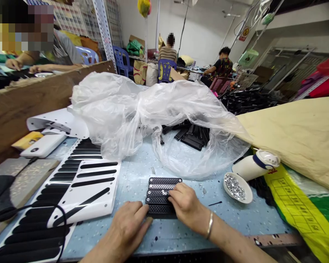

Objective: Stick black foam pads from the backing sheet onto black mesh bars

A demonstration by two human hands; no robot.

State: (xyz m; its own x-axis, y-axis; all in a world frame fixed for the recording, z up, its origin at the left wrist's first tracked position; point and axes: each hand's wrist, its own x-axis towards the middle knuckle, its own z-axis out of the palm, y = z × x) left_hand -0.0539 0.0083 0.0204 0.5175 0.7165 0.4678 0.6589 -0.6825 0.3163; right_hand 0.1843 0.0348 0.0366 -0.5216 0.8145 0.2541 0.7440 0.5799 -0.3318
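Several black textured plastic strips (161, 193) lie side by side on the blue table (203, 219) just in front of me. My left hand (128, 228) rests with its fingers stretched flat against the strips' left end. My right hand (185, 206) lies over their right end with the fingers curled down onto them; a thin bracelet is on that wrist. Small silver studs show on one of the middle strips. A white dish of silver studs (237, 187) sits to the right of the strips.
A crumpled clear plastic bag (142, 109) holding more black parts (193, 137) lies behind. White sheets with black strip stickers (79, 182) lie left, a white bottle (256, 164) on its side right, beige cloth (296, 131) beyond. Other people sit at far tables.
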